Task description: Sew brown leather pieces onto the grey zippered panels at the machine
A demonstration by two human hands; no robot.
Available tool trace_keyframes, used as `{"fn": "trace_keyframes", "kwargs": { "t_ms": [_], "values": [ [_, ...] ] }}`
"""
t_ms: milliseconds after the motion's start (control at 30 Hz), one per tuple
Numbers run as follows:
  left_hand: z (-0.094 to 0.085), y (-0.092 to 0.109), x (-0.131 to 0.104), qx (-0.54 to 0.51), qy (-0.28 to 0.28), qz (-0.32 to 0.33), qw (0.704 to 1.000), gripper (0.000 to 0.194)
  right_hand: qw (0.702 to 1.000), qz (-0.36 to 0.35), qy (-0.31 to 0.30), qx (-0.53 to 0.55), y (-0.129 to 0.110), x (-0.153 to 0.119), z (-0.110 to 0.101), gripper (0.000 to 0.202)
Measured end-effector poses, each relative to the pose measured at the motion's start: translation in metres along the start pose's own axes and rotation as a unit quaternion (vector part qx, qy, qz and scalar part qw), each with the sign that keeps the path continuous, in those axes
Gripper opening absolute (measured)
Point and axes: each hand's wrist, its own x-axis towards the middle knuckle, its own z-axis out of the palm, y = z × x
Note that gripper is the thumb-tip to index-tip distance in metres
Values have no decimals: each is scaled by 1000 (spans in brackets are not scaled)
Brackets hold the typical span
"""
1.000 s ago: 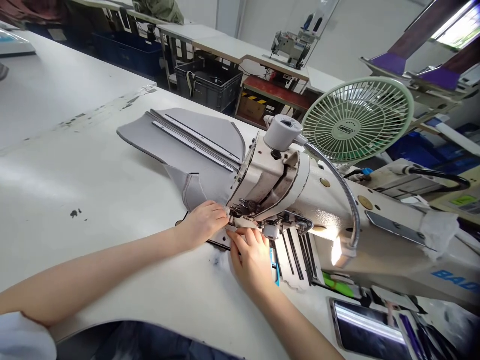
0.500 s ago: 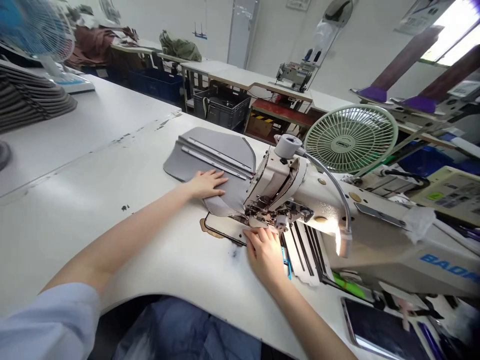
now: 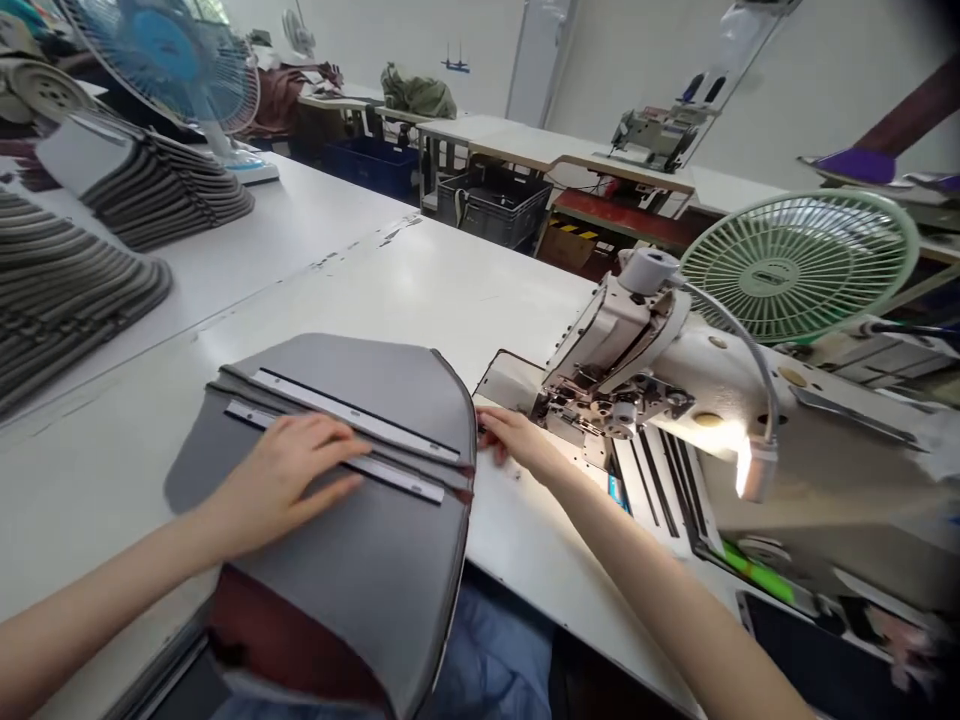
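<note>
A grey fabric panel (image 3: pixel 397 540), with piped edges and two white strips along its middle, lies at the table's front edge. Its lower part hangs over, and a dark red underside shows at a turned-up flap. My left hand (image 3: pixel 292 475) rests on the panel with fingers stretched out, over the nearer white strip (image 3: pixel 397 478). At the panel's right border, my right hand (image 3: pixel 514 437) has its fingers curled against the piping; the fingertips are partly hidden. The sewing machine head (image 3: pixel 607 350) stands to the right, apart from the panel.
Stacks of grey panels (image 3: pixel 67 290) sit at the left beside a blue fan (image 3: pixel 165 55). A green fan (image 3: pixel 795 265) stands behind the machine. A lit lamp (image 3: pixel 757 465) hangs over the machine arm, and a dark tablet-like device (image 3: pixel 810 640) lies at the lower right.
The grey panel has come out from under the machine head and moved left and toward me, turning somewhat. Both hands moved with it; my right hand went from the machine plate to the panel's edge.
</note>
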Motion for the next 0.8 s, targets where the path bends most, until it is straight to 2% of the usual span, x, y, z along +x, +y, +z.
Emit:
{"fn": "trace_keyframes", "kwargs": {
  "t_ms": [100,200,300,400,467,533,567,633,700,733,800],
  "values": [
    [10,-20,16,13,41,-18,999,39,997,-11,-65,-26,-20,19,5,45],
    [31,-32,23,25,55,17,998,35,992,-15,-87,-85,-31,18,10,40],
    [38,-28,21,37,71,71,994,27,983,-10,-27,-180,-40,14,24,29],
    [32,-15,25,50,60,100,992,32,962,-15,62,-266,-52,16,46,13],
    [26,-10,32,64,31,100,992,33,948,-23,95,-302,-59,19,53,12],
    [15,-13,37,60,20,85,994,32,955,-52,106,-274,-62,20,48,22],
    [6,-19,38,47,33,65,996,32,966,-70,114,-220,-61,19,41,29],
    [-18,-36,32,1,110,-9,994,31,984,-99,140,-48,-55,17,26,42],
    [-49,-56,16,-41,251,-94,963,32,982,-83,138,100,-48,14,18,46],
    [-64,-66,4,-46,330,-121,935,34,981,-60,110,151,-46,14,19,47],
    [-87,-82,-23,-41,440,-146,885,39,973,-2,-13,229,-47,15,36,52]
  ]
}}
